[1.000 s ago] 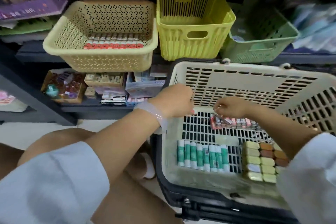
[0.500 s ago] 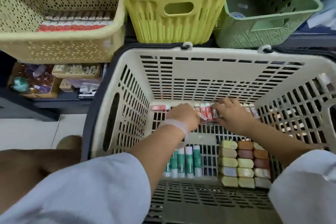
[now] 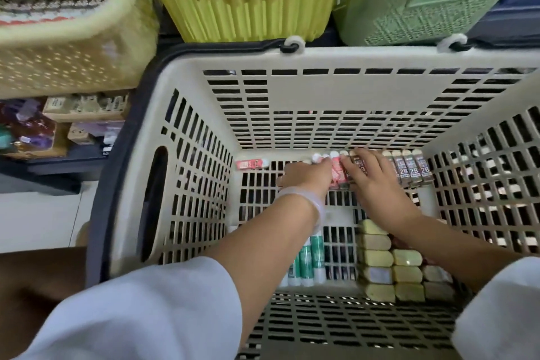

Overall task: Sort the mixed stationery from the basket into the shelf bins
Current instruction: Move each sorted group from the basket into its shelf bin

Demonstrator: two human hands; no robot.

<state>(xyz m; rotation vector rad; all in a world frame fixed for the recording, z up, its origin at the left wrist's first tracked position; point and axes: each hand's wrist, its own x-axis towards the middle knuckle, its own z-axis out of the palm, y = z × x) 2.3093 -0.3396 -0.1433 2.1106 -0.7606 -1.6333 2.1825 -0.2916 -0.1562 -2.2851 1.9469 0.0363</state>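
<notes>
Both forearms are stretched forward and down into a beige slatted basket [image 3: 336, 90]. The left hand [image 3: 306, 177] is curled over pink-wrapped tubes [image 3: 336, 169] at the far wall, fingers closed on them. The right hand [image 3: 372, 180] is laid flat, fingers spread, on brown 2B lead tubes [image 3: 413, 168] alongside. Green glue sticks [image 3: 311, 260] and yellow erasers [image 3: 377, 257] are seen nearer the body.

Head view, single camera: worn on the person's head, facing forward and steeply down, close above the beige slotted plastic basket [image 3: 336, 90]; yellow ribbed plastic shelf bin [image 3: 248, 9] along the frame's top edge.
</notes>
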